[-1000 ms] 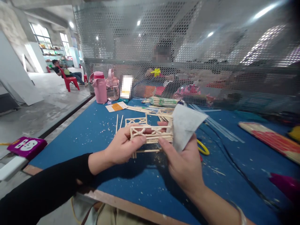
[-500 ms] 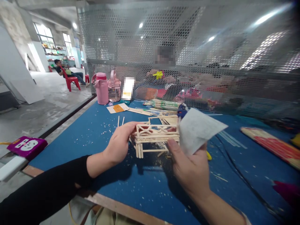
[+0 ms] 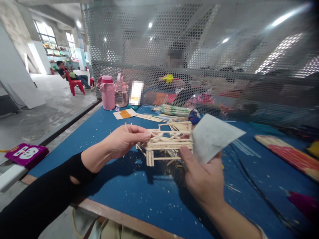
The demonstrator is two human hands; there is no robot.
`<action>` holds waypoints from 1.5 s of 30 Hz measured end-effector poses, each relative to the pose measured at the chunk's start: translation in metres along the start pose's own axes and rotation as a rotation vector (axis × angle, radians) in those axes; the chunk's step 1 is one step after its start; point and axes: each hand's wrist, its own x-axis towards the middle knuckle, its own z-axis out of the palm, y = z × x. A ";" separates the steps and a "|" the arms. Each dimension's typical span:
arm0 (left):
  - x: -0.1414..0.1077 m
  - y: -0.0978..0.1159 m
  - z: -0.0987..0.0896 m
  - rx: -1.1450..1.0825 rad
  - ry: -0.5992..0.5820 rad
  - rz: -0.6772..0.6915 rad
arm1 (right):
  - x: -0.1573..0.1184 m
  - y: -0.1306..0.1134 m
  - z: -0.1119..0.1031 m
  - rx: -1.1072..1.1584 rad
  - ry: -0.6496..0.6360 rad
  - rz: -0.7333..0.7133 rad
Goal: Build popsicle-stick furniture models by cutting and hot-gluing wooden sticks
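Note:
A small model built of pale wooden sticks (image 3: 171, 145), with criss-cross railings and short legs, is held above the blue table. My left hand (image 3: 124, 139) is closed, its thumb and forefinger pinched at the model's upper left corner. My right hand (image 3: 205, 177) grips the model's right end, thumb on the front and the other fingers hidden behind. A pale grey, stiff-looking square sheet (image 3: 215, 137) stands at that same end, between my right thumb and fingers; whether it is fixed to the model I cannot tell.
Stick scraps and crumbs litter the blue table (image 3: 149, 202). Behind the model lie loose sticks (image 3: 152, 117), a bagged bundle (image 3: 175, 109) and a card (image 3: 124, 114). Pink bottles (image 3: 107, 94) stand at the back left. A dark cable (image 3: 251, 181) and a stick pack (image 3: 286, 154) lie right.
My left hand has shifted from around the model's left end to a pinch at its upper corner, the wrist moving left. The model and sheet have moved slightly right.

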 end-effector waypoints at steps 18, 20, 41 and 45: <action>-0.011 -0.032 0.017 0.416 -0.041 0.416 | 0.009 0.003 0.001 0.043 0.021 0.009; -0.013 -0.032 0.020 0.432 -0.015 0.427 | 0.013 0.005 -0.002 0.053 0.057 -0.021; -0.014 -0.037 0.025 0.486 0.029 0.490 | 0.013 -0.007 -0.006 -0.334 -0.176 -0.709; -0.013 -0.037 0.026 0.481 0.031 0.505 | 0.012 -0.010 -0.003 -0.306 -0.162 -0.684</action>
